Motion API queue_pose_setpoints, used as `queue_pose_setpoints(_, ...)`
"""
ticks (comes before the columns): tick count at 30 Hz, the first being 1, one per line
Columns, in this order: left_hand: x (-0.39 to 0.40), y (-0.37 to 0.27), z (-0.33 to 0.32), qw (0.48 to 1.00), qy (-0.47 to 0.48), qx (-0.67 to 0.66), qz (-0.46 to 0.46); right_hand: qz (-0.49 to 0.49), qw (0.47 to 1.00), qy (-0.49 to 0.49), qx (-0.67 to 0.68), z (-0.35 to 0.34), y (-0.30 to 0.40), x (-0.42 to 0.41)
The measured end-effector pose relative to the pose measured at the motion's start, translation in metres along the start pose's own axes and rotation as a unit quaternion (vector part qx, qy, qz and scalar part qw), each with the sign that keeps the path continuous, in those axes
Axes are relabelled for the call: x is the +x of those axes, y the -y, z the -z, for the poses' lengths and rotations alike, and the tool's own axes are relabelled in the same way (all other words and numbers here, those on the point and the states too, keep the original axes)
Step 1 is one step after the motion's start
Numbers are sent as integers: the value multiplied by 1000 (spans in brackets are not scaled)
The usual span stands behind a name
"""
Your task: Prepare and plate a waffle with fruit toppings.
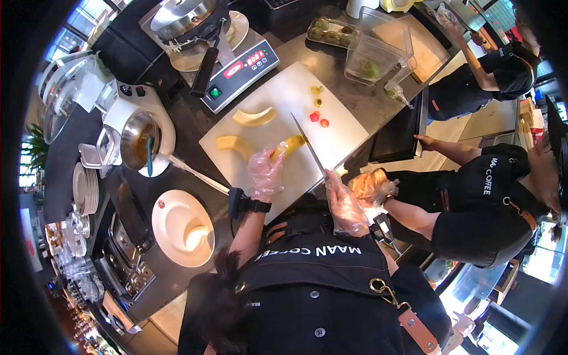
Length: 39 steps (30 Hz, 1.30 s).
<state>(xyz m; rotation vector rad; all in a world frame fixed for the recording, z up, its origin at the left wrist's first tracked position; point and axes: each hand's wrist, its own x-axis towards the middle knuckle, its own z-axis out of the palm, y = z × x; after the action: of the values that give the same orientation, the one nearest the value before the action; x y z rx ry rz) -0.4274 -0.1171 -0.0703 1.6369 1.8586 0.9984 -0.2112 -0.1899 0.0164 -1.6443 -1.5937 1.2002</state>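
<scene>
My left hand [266,173], in a clear plastic glove, holds a curved yellow banana piece [293,144] on a white cutting board [290,100]. My right hand [345,205], gloved too, grips a long-bladed knife [309,144] at the board's near right edge. Its blade slants up over the board, close to the banana piece's right end. Two more banana pieces lie farther left, an upper one [254,116] and a lower one [235,145] partly behind my left hand. Red cherry tomato halves [314,116] and small yellowish fruit pieces [317,102] sit towards the board's right side.
A co-worker's gloved hand [390,188] holds a bread item [368,183] close by my right hand. That person's other hand [425,142] touches a drawer [399,137]. Left are an oval plate [171,230] and steel bowl [133,128]; beyond stands a black-handled appliance [244,73].
</scene>
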Motion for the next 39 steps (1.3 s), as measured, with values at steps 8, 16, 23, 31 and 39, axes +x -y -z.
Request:
queue_pose_setpoints(8,-3,-7,0,996,-50,48,-59,17,994,4,-105,1,-19,28)
queue_pose_setpoints(16,-32,-3,13,986,115,56,-106,7,995,-28,-98,-20,-23,60)
queue_pose_setpoints(23,-6,-45,25,925,185,221,-247,27,999,-29,25,11,-31,50)
queue_pose_setpoints(31,6,-42,6,896,194,336,-216,48,997,-54,13,24,-11,34)
queue_pose_setpoints(39,-6,-47,30,952,104,240,-162,-17,996,59,-66,44,12,16)
